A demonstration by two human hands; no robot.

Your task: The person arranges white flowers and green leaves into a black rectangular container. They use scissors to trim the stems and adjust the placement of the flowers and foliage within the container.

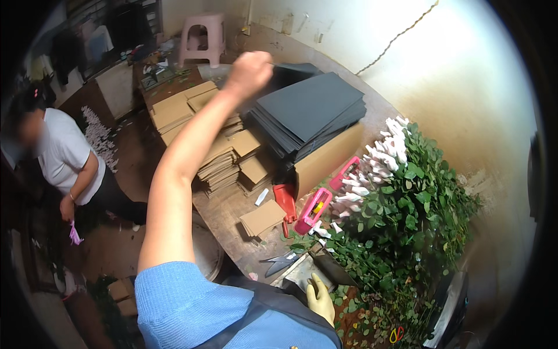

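My left hand (251, 74) is raised with curled fingers near the back of the stacked dark grey sheets (308, 110); what it holds, if anything, is hidden. Below that arm lie several stacks of brown cardboard pieces (174, 109). My right hand (318, 299), in a pale yellow glove, has its fingers apart at a metal tray (299, 270), beside dark-bladed scissors (279, 264). Two pink tape dispensers (311, 212), a red tool (285, 200) and a small loose stack of cardboard (261, 221) lie nearby on the table (224, 221).
White-wrapped flowers with leafy stems (418, 198) fill the table's right side beside the wall. A pink stool (200, 41) stands at the back. At left, another person (72, 168) in a white shirt holds something lilac. Yellow-red scissors (396, 334) lie lower right.
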